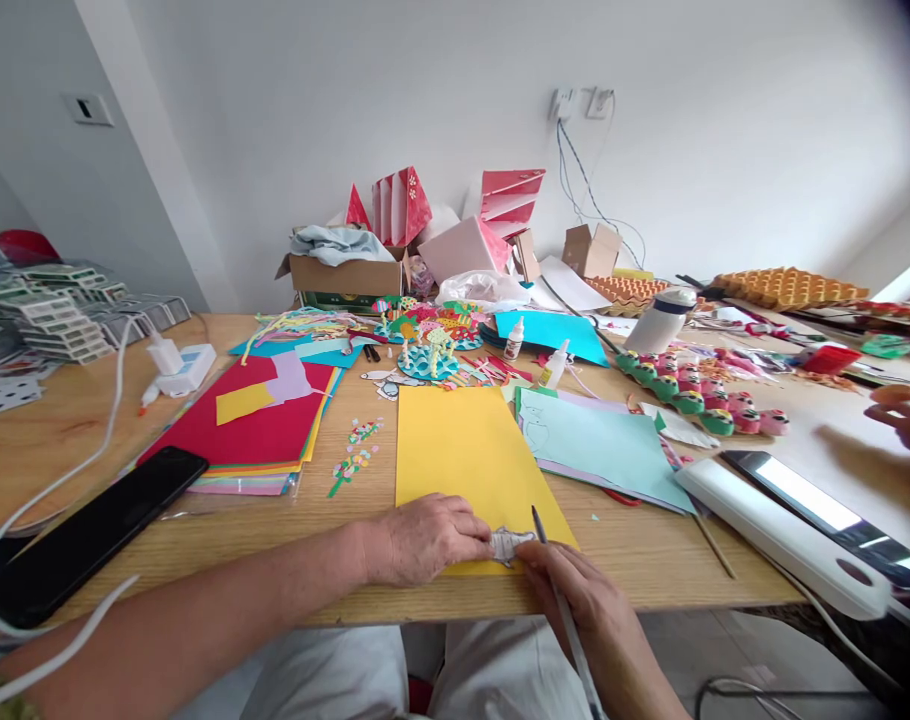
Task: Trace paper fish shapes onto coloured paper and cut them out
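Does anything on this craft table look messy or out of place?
Mostly clutter: cut paper strips lie scattered behind the yellow sheet, and the stack of coloured paper is fanned out askew. The left hand pins a small cutout there; the right hand holds a thin tool.

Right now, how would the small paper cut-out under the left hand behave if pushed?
The paper cut-out looks thin, so probably floppy and light. Lying flat on the yellow sheet, held by the left hand, it would likely slide; its cut edges might tear.
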A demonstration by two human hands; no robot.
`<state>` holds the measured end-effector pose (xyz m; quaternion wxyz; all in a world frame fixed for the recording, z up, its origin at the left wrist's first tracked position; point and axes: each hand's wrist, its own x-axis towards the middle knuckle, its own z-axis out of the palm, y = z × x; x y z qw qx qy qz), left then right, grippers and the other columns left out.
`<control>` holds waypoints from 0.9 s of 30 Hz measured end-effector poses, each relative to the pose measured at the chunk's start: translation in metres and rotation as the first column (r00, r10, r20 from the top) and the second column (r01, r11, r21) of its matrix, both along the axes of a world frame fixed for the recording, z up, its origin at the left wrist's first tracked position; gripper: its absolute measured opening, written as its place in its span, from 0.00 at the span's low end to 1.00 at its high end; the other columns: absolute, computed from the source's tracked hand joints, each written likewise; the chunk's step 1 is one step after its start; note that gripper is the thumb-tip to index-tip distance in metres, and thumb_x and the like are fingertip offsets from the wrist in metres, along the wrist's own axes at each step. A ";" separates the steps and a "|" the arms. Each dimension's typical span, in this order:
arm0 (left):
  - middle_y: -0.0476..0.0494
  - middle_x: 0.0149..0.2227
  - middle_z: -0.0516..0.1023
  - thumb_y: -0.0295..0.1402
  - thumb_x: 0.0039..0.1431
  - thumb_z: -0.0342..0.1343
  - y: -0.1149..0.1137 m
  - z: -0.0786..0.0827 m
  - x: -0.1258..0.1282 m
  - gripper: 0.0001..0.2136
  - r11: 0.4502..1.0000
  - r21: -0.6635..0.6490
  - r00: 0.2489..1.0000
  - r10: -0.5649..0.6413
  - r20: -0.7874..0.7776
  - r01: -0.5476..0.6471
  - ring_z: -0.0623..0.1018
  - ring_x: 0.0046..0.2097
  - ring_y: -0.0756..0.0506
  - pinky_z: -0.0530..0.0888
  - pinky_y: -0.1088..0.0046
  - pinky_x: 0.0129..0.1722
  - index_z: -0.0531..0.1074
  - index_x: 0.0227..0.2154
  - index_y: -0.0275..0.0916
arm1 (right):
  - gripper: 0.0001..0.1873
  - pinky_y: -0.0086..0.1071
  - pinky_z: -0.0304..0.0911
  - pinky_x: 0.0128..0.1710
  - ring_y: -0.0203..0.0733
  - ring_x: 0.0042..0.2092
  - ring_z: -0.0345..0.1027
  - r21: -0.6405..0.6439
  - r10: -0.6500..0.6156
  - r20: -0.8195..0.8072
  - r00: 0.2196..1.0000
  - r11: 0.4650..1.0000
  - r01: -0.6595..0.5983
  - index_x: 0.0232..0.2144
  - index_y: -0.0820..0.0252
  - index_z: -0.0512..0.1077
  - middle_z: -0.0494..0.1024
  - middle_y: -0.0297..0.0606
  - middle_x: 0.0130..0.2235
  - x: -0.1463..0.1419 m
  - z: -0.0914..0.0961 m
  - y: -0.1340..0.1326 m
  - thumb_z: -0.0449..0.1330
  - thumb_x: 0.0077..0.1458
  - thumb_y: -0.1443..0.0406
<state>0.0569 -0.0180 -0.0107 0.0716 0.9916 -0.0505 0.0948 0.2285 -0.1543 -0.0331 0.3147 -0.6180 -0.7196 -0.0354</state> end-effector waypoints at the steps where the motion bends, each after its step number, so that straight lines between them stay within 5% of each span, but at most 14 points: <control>1: 0.44 0.43 0.73 0.24 0.59 0.45 0.000 0.000 0.000 0.13 1.000 0.001 1.000 0.001 -0.003 -0.001 0.69 0.41 0.46 0.63 0.73 0.45 0.67 0.46 0.36 | 0.11 0.28 0.66 0.29 0.38 0.31 0.72 0.004 -0.007 0.001 1.000 1.000 0.007 0.33 0.56 0.68 0.78 0.37 0.30 0.002 -0.001 -0.001 0.47 0.57 0.69; 9: 0.44 0.44 0.73 0.23 0.59 0.44 0.001 0.000 0.001 0.14 0.999 -0.038 1.000 -0.004 -0.011 0.004 0.68 0.42 0.46 0.63 0.72 0.45 0.67 0.46 0.37 | 0.09 0.26 0.66 0.26 0.40 0.29 0.74 0.033 -0.266 0.020 0.964 0.963 0.266 0.35 0.57 0.68 0.78 0.39 0.31 0.037 -0.004 -0.015 0.49 0.55 0.65; 21: 0.45 0.43 0.73 0.22 0.58 0.44 0.000 -0.001 0.000 0.14 0.998 -0.060 1.000 0.004 0.022 -0.003 0.68 0.40 0.46 0.63 0.72 0.44 0.68 0.45 0.37 | 0.11 0.28 0.64 0.26 0.40 0.28 0.71 -0.065 -0.173 -0.002 0.985 0.983 0.172 0.30 0.57 0.69 0.77 0.38 0.27 0.029 0.008 -0.002 0.47 0.56 0.67; 27: 0.44 0.44 0.73 0.21 0.58 0.44 0.001 -0.003 0.000 0.15 0.997 -0.075 1.000 0.002 0.013 -0.001 0.68 0.42 0.45 0.62 0.72 0.45 0.68 0.46 0.36 | 0.08 0.27 0.64 0.29 0.38 0.30 0.72 -0.004 -0.183 -0.141 0.973 0.983 0.184 0.33 0.56 0.68 0.77 0.37 0.30 0.028 0.005 -0.003 0.49 0.55 0.66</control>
